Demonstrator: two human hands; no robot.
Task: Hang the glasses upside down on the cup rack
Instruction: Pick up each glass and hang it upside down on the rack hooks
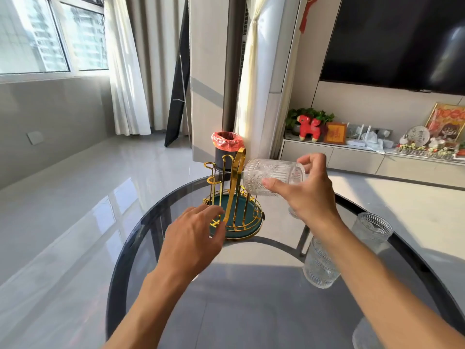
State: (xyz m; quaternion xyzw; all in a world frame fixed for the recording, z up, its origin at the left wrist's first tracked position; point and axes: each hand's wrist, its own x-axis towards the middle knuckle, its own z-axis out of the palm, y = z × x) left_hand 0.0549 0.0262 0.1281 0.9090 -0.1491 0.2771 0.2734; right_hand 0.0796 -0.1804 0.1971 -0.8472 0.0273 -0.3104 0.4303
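Note:
A gold wire cup rack (232,197) with a dark green round base stands on the far side of a round smoked-glass table (251,298). My right hand (307,192) grips a clear embossed glass (266,176), tipped on its side with the mouth pointing left, right beside the rack's tall handle. My left hand (193,238) rests against the rack's front left edge, fingers spread on the base rim. Two more embossed glasses stand upright on the table at right, one near my right forearm (318,267) and one farther right (372,229).
Part of another clear glass (362,336) shows at the bottom right. A black bin with a red liner (226,151) stands on the floor behind the rack. A low cabinet with ornaments (377,152) runs along the right wall under a dark screen.

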